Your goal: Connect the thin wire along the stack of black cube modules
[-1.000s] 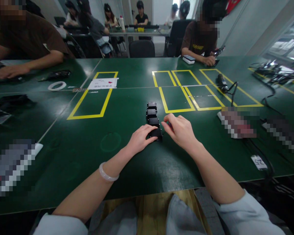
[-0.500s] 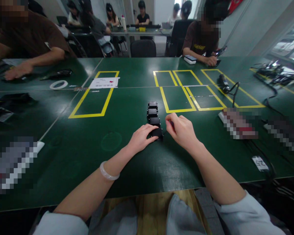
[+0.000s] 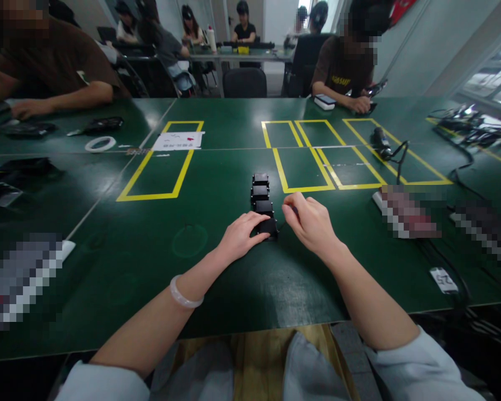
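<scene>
Several small black blocks [image 3: 260,192] with shiny pins or screws at their sides stand in a row on the green table. My left hand [image 3: 240,236] grips the nearest black block [image 3: 268,227] from the left, thumb at its near side and fingers at its far side. To the right of it, my right hand [image 3: 311,223] is closed in a pinch. A dark bit shows between its fingers, and a thin dark line runs toward the held block's right side. What kind of thing that is, I cannot tell.
Yellow tape rectangles [image 3: 309,189] mark the table [image 3: 234,301]. A white paper label [image 3: 178,141] and a tape roll [image 3: 101,145] lie left. A cabled black device [image 3: 382,142] and blurred-out items [image 3: 407,211] lie right. Co-workers sit across the table.
Both my hands and the blocks stay in nearly the same place. At the far left, a co-worker's hand has drawn back slightly from a dark item on the table.
</scene>
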Demonstrator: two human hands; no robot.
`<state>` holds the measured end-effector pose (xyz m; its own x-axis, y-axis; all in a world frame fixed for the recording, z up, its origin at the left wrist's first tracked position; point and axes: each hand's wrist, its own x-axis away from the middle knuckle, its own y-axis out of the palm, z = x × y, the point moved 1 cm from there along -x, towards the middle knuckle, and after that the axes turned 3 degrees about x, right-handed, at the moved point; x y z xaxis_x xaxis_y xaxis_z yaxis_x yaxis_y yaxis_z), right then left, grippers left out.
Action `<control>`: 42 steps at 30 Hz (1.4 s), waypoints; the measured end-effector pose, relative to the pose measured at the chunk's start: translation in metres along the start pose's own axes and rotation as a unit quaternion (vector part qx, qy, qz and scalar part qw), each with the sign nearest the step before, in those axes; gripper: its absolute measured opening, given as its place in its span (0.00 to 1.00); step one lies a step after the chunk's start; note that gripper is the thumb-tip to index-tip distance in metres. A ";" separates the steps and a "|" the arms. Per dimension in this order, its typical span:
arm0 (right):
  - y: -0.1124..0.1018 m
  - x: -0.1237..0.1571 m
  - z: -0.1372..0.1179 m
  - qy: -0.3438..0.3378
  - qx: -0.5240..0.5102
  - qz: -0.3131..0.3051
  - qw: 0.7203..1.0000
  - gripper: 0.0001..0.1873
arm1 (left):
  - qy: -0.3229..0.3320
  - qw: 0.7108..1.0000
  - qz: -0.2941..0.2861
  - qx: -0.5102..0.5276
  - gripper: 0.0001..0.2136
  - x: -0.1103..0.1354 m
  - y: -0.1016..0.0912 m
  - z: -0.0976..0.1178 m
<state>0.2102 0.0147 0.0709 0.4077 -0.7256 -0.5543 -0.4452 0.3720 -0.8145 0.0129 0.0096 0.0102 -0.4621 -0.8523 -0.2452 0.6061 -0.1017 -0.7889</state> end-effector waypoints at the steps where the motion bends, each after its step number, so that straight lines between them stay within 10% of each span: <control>1: 0.000 0.000 0.000 0.003 -0.003 0.000 1.000 0.12 | -0.001 1.000 0.000 0.000 0.18 0.000 0.000 0.000; 42: 0.000 -0.001 0.000 0.000 0.013 0.025 1.000 0.10 | 0.003 1.000 -0.001 -0.004 0.18 0.000 0.000 0.000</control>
<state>0.2098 0.0154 0.0719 0.3855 -0.7056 -0.5945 -0.4441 0.4229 -0.7899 0.0127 0.0093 0.0107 -0.4671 -0.8487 -0.2480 0.5997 -0.0981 -0.7942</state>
